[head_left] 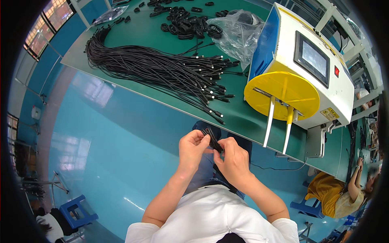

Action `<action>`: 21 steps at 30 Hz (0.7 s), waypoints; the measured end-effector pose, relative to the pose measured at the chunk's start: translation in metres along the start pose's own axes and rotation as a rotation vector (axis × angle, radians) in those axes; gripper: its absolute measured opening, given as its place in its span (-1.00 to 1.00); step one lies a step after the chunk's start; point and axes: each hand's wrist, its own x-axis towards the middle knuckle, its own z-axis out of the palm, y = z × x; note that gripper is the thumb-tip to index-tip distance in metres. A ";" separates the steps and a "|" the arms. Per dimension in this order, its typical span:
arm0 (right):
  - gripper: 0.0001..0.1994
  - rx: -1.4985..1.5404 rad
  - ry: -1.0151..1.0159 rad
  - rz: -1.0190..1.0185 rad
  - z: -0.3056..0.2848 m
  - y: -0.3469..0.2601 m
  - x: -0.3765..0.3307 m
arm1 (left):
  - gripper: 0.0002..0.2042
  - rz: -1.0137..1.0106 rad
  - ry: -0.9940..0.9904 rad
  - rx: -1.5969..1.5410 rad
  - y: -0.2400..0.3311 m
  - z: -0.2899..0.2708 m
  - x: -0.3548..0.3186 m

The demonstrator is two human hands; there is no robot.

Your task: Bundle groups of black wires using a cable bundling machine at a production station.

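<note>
Centrally, the left hand (193, 150) reaches up from the lower edge, wrist bent inward, thumb and fingers pinching the upper part of a small folded black cable (213, 140). The cable sits between both hands, near the table's front edge. To its right, the right hand (234, 160) angles in, its thumb and fingertips closed on the cable's lower end.

On the green table (142, 35), a clear plastic bag (110, 15) lies at far left; a larger crumpled bag (237, 40) lies beyond the long black cables (150, 67), right of some coiled cables (184, 22). Their contents are hard to tell.

Blue floor (113, 133) stretches left of the hands. The table edge slants down rightward just past them, toward a white machine (289, 56) with a yellow disc (279, 91).
</note>
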 end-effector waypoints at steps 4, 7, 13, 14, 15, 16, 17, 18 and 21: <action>-0.78 -0.008 0.060 -0.071 0.009 0.005 -0.003 | -0.93 0.018 0.028 -0.004 -0.003 -0.002 0.000; -0.79 -0.017 0.075 -0.079 0.010 0.008 -0.002 | -0.91 0.017 0.054 0.007 -0.001 0.000 0.000; -0.81 -0.122 0.020 -0.134 0.012 0.011 0.000 | -0.90 -0.027 0.077 0.003 -0.011 -0.004 -0.001; -0.81 -0.145 0.018 -0.147 0.013 0.012 0.001 | -0.91 -0.016 0.064 -0.001 -0.009 -0.004 0.001; -0.81 -0.145 0.013 -0.139 0.013 0.013 0.002 | -0.92 -0.004 0.051 -0.006 -0.008 -0.004 0.002; -0.82 -0.133 0.024 -0.146 0.013 0.013 0.002 | -0.92 0.010 0.038 -0.011 -0.007 -0.004 0.001; -0.82 -0.121 0.036 -0.153 0.013 0.014 0.002 | -0.92 0.004 0.038 -0.010 -0.007 -0.003 0.000; -0.82 -0.109 0.048 -0.162 0.013 0.014 0.002 | -0.93 0.001 0.034 0.007 -0.007 -0.003 -0.002; -0.82 -0.029 0.042 -0.151 0.008 0.016 0.004 | -0.94 0.003 0.025 0.030 -0.004 -0.002 -0.003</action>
